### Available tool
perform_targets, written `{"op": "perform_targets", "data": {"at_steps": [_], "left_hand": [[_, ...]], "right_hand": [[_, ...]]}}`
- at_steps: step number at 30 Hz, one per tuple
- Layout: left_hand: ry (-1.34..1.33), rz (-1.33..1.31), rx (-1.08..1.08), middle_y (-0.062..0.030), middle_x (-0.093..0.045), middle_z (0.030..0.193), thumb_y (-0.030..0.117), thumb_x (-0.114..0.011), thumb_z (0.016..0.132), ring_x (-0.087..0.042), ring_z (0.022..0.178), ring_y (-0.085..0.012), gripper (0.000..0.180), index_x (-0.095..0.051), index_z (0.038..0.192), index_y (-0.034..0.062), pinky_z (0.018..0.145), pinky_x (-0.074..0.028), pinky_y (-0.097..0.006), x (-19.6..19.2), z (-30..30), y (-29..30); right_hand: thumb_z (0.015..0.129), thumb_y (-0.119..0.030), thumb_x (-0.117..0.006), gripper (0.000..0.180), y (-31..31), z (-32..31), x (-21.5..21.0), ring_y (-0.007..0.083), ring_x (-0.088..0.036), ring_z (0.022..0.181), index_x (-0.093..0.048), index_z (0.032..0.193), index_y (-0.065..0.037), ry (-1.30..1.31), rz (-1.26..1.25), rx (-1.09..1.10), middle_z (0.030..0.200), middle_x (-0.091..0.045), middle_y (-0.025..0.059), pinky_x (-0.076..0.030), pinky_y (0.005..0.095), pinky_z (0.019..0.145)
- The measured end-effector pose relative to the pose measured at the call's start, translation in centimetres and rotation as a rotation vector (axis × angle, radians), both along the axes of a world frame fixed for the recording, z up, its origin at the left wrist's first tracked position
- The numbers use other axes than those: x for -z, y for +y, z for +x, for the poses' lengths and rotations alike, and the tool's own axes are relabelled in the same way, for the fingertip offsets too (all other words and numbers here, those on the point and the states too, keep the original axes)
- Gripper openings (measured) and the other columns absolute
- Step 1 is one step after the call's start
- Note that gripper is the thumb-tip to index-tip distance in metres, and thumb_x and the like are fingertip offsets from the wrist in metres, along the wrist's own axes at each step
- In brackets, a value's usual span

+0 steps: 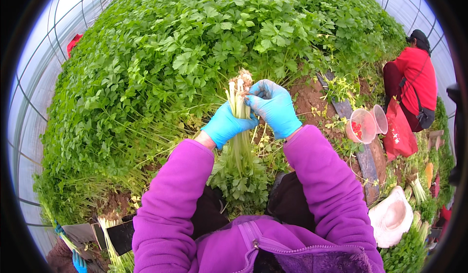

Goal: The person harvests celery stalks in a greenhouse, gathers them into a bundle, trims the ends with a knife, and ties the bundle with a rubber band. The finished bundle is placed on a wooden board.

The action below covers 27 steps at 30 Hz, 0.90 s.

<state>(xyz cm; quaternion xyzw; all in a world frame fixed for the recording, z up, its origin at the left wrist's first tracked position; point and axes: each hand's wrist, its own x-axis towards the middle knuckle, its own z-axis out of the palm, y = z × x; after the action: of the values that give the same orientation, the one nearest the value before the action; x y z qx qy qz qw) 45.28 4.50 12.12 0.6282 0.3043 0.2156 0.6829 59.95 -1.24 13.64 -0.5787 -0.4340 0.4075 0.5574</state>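
A bunch of celery (237,103) stands upright before me, pale stalks and brownish roots at the top, green leaves hanging down between my knees. My left hand (227,125), in a blue glove, is wrapped round the stalks below the roots. My right hand (277,108), also blue-gloved, has its fingers curled in a pinch against the right side of the same bunch, just under the roots. Exactly what lies between those fingertips is hidden.
Dense growing celery (161,54) fills the far side and left. To the right are clear plastic tubs (361,126), a red bag (400,131), a pale hat (391,217) and a crouching person in red (419,73). Cut celery (113,239) and another person's blue-gloved hand (79,262) show at lower left.
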Motion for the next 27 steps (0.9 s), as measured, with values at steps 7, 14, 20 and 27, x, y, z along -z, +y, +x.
{"op": "perform_targets", "data": {"at_steps": [7,14,20,27], "left_hand": [[-0.187,-0.251,0.221,-0.009,-0.064,0.103,0.013,-0.075,0.075,-0.064,0.086,-0.0194,0.052,-0.053,0.121,0.0001,0.08,-0.052,-0.034,0.2,-1.3,0.8],[-0.245,-0.31,0.215,-0.0104,-0.064,0.107,0.017,-0.073,0.082,-0.065,0.089,-0.0195,0.051,-0.051,0.124,-0.0013,0.083,-0.053,-0.034,-0.7,-1.2,0.2],[-0.27,-0.302,0.191,-0.0118,-0.063,0.111,0.025,-0.07,0.084,-0.065,0.093,-0.0214,0.054,-0.049,0.128,-0.0002,0.083,-0.054,-0.034,-0.6,-0.8,-0.1],[-0.301,-0.374,0.222,-0.0135,-0.062,0.116,0.037,-0.067,0.086,-0.065,0.092,-0.0204,0.062,-0.046,0.131,0.0012,0.081,-0.054,-0.034,-0.9,-1.3,0.1]], "right_hand": [[0.078,0.003,-0.066,0.048,0.1,2.3,-0.9,0.0121,-0.059,0.088,-0.057,0.124,-0.009,-0.46,0.533,-0.037,0.106,-0.06,0.0039,-0.051,0.0251,0.075],[0.088,0.0,-0.06,0.026,0.3,2.9,0.2,0.0128,-0.063,0.09,-0.064,0.114,-0.004,-0.249,0.432,-0.051,0.101,-0.065,0.0066,-0.052,0.0271,0.08],[0.09,-0.003,-0.06,0.025,0.2,3.6,-0.3,0.0092,-0.061,0.093,-0.064,0.114,-0.002,-0.166,0.35,-0.026,0.112,-0.065,0.0046,-0.051,0.025,0.082],[0.092,-0.002,-0.056,0.03,0.0,3.5,-0.4,0.0085,-0.061,0.094,-0.059,0.123,-0.002,-0.194,0.43,-0.094,0.114,-0.066,0.0051,-0.051,0.024,0.084]]}}
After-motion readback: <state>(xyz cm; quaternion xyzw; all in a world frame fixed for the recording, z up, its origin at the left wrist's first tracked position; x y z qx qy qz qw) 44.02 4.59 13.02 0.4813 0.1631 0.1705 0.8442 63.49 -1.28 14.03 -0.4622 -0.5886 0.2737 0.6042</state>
